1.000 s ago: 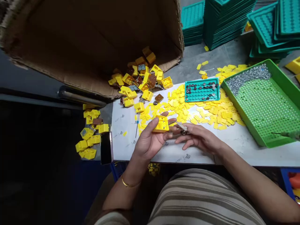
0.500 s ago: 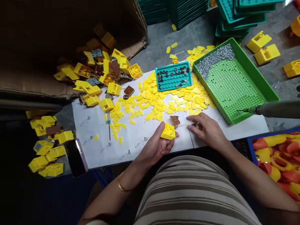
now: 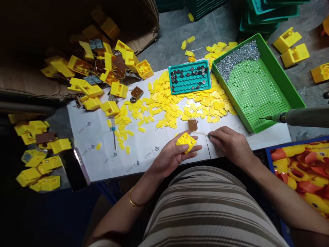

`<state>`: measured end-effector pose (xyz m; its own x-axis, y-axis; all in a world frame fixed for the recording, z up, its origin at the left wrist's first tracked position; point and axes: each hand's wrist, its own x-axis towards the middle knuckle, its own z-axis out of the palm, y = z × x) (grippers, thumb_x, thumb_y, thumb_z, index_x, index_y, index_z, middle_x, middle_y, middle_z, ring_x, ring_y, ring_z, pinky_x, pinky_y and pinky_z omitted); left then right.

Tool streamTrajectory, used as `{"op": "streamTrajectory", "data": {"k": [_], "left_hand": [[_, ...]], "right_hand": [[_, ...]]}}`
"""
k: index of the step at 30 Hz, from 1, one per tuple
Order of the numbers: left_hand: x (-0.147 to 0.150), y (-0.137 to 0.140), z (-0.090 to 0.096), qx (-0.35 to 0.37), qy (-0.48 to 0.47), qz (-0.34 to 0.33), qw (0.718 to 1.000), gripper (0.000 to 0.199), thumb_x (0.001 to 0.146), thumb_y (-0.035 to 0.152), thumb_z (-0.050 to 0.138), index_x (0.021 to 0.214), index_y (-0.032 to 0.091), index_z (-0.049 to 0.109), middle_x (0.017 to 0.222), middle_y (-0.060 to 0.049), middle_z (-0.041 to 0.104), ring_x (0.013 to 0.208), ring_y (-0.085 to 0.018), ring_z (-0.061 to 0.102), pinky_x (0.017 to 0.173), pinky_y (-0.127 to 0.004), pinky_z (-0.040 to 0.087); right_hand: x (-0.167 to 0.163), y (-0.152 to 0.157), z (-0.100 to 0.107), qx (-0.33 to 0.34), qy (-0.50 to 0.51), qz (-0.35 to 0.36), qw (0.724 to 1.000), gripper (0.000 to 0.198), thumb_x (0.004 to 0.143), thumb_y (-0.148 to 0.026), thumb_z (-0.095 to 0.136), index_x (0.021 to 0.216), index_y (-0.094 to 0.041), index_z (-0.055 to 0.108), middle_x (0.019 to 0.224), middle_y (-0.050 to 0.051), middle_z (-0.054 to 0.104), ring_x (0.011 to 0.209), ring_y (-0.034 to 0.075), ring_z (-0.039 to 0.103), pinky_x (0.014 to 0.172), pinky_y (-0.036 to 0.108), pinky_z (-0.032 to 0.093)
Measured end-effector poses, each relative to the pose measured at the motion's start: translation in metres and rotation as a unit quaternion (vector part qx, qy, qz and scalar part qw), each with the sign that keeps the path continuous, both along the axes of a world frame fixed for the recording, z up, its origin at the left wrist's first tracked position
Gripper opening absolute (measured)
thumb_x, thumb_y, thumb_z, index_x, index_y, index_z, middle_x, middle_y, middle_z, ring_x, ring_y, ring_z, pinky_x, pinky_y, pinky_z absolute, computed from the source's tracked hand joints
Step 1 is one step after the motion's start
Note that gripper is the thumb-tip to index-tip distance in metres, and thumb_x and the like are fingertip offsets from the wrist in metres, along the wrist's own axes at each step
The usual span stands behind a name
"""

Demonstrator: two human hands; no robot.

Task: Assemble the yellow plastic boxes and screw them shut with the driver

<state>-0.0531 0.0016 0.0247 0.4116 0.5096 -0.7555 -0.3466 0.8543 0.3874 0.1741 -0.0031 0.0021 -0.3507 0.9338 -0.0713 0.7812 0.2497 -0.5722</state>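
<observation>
In my left hand (image 3: 171,156) lies a yellow plastic housing (image 3: 185,141), its hollow side turned up and my thumb pressed on its edge. Thin wires run out of it to a brown circuit board (image 3: 192,125) just beyond my fingertips. A pale wire stretches right to a small dark round part (image 3: 209,136), pinched between the thumb and finger of my right hand (image 3: 228,142). Small yellow plastic tabs (image 3: 167,113) lie heaped beyond both hands. Among them sits a teal tray (image 3: 190,77) with small dark round parts in it.
A green perforated basket (image 3: 288,99) with silver screws (image 3: 239,56) stands right, a screwdriver tip (image 3: 272,117) hanging over it. More yellow housings (image 3: 119,90) spill from a cardboard box (image 3: 144,24) at left. A screwdriver (image 3: 114,137) and a phone (image 3: 74,169) lie left.
The yellow housing has turned over in my left hand, so its hollow side now faces up. My right hand has closed on the dark round part and drawn the wire out. The view has shifted slightly.
</observation>
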Motion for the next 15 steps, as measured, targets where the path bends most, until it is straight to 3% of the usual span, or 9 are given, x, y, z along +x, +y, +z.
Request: {"op": "streamTrajectory", "data": {"k": [3, 5, 8, 10, 15], "left_hand": [[-0.001, -0.001, 0.0, 0.022, 0.007, -0.043, 0.999, 0.059, 0.074, 0.017, 0.071, 0.129, 0.023, 0.05, 0.142, -0.012, 0.048, 0.079, -0.015, 0.069, 0.054, -0.019, 0.052], [0.0, -0.002, -0.001, 0.037, 0.019, -0.049, 0.998, 0.063, 0.072, 0.015, 0.073, 0.129, 0.024, 0.049, 0.144, -0.012, 0.046, 0.073, -0.011, 0.067, 0.049, -0.017, 0.047], [0.005, -0.004, -0.003, 0.039, 0.025, -0.024, 0.999, 0.069, 0.068, 0.011, 0.076, 0.128, 0.024, 0.047, 0.134, -0.01, 0.054, 0.088, -0.016, 0.068, 0.069, -0.022, 0.052], [0.009, -0.005, -0.006, 0.045, 0.025, 0.003, 0.999, 0.071, 0.065, 0.009, 0.078, 0.127, 0.024, 0.046, 0.124, -0.007, 0.059, 0.098, -0.018, 0.065, 0.086, -0.028, 0.05], [0.02, -0.006, -0.009, 0.084, 0.03, 0.036, 0.995, 0.072, 0.061, 0.011, 0.081, 0.124, 0.023, 0.048, 0.108, -0.002, 0.062, 0.096, -0.013, 0.06, 0.09, -0.025, 0.045]], "right_hand": [[0.002, 0.003, -0.001, -0.016, 0.021, -0.015, 1.0, 0.015, 0.089, -0.02, 0.059, 0.099, -0.015, 0.07, 0.092, 0.009, 0.069, 0.08, 0.021, 0.067, 0.066, 0.031, 0.051], [0.002, 0.006, 0.0, -0.057, 0.098, -0.043, 0.993, 0.014, 0.086, -0.022, 0.064, 0.097, -0.015, 0.071, 0.09, 0.008, 0.07, 0.076, 0.019, 0.066, 0.065, 0.028, 0.051], [-0.005, 0.009, 0.006, -0.147, 0.244, -0.094, 0.954, 0.016, 0.083, -0.027, 0.069, 0.095, -0.016, 0.072, 0.087, 0.005, 0.071, 0.066, 0.013, 0.064, 0.058, 0.023, 0.051], [-0.014, 0.009, 0.011, -0.177, 0.291, -0.094, 0.936, 0.017, 0.082, -0.028, 0.07, 0.095, -0.017, 0.072, 0.085, 0.004, 0.07, 0.065, 0.011, 0.063, 0.055, 0.021, 0.05], [-0.031, 0.007, 0.017, -0.122, 0.266, -0.021, 0.956, 0.012, 0.084, -0.021, 0.068, 0.096, -0.019, 0.07, 0.083, 0.002, 0.067, 0.069, 0.011, 0.06, 0.058, 0.021, 0.047]]}}
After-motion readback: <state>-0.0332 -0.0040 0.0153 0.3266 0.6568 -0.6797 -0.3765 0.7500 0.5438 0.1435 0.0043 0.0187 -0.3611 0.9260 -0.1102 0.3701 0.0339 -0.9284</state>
